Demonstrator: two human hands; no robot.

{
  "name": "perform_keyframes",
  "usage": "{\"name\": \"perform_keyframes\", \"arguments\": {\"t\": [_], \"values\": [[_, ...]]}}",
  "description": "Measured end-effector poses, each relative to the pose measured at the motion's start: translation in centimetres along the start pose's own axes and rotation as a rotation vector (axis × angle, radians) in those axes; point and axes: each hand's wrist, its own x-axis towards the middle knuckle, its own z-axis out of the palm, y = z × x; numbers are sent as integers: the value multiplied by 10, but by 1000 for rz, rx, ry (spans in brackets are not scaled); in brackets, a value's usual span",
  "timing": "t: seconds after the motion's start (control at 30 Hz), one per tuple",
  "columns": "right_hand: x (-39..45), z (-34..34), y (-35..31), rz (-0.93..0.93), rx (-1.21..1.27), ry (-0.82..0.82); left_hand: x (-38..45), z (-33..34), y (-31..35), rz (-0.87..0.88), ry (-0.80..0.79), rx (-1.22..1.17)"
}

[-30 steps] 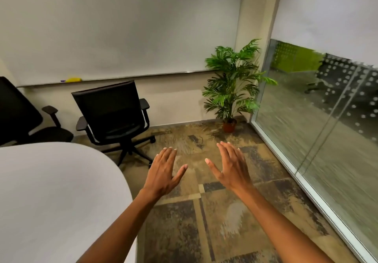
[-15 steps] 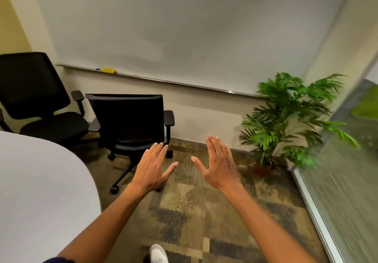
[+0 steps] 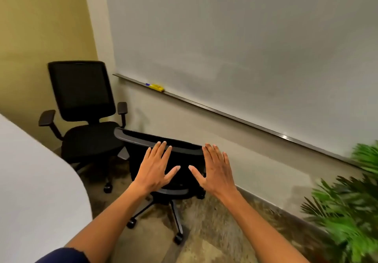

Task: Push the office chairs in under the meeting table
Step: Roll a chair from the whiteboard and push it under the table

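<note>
A black office chair [image 3: 135, 138] stands right in front of me with its backrest turned toward me. My left hand [image 3: 156, 165] and my right hand [image 3: 214, 168] are spread flat, fingers apart, in front of that backrest near its top edge; whether they touch it I cannot tell. A second black chair [image 3: 81, 93] stands behind it in the corner, seat facing me. The white meeting table [image 3: 30, 181] curves along the left side, apart from both chairs.
A large whiteboard [image 3: 245, 44] covers the wall behind the chairs, with a yellow eraser [image 3: 156, 87] on its ledge. A green potted plant [image 3: 351, 207] stands at the lower right. Patterned carpet [image 3: 214, 228] lies between the table and the wall.
The view has swung left and closed in on the nearer chair. Both open hands have come up from over the carpet to the chair's backrest.
</note>
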Motion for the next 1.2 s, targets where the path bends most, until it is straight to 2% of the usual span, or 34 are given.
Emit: {"name": "perform_keyframes", "arguments": {"t": [0.1, 0.23, 0.37, 0.57, 0.67, 0.97, 1.2], "values": [[60, 19, -3, -67, 35, -13, 34, 2, -29, -70, -33, 64], [134, 55, -16, -181, 92, -109, 70, 8, -75, -192, -87, 130], [189, 92, -32, -272, 132, -272, 101, 13, -117, -309, -156, 155], [221, 115, -47, -355, 199, -527, 123, 20, -134, -415, -204, 116], [220, 119, -49, -381, 258, -617, 124, 23, -133, -445, -154, 140], [200, 103, -25, -534, 255, -676, 95, 32, -89, -562, -118, 138], [169, 81, 4, -665, 198, -610, 60, 41, -25, -663, -44, 191]]}}
